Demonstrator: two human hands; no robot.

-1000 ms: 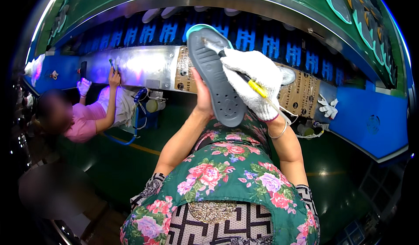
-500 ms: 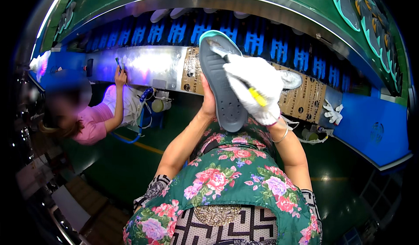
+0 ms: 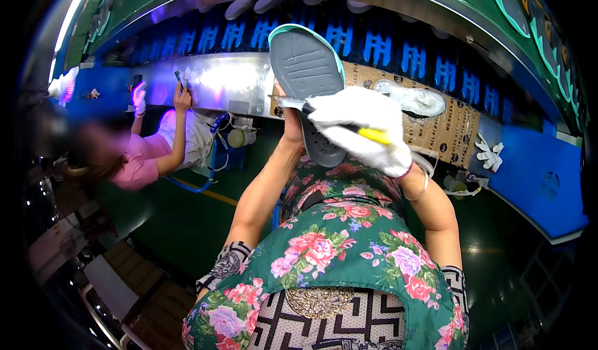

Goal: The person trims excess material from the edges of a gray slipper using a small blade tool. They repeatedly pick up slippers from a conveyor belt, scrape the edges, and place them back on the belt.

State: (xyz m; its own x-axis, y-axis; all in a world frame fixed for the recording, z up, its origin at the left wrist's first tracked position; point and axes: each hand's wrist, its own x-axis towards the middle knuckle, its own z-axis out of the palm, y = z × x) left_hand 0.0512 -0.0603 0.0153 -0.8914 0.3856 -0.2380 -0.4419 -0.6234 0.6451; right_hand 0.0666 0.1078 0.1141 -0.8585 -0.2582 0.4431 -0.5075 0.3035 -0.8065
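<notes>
grey shoe sole (image 3: 306, 82) with teal rim — upright, tread outward; yellow-handled brush (image 3: 339, 122) across it

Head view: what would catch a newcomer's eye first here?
Dead centre, a grey shoe sole with a teal rim is held up by the bare left hand, while the white-gloved right hand works a yellow-handled tool across it. Below lies a green floral apron. At the left, a person in pink reaches up to the shiny metal panel.

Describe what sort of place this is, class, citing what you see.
Probably a shoe factory line: the left hand holds a grey shoe sole, the gloved right hand brushes it, and more soles lie on the conveyor.
</notes>
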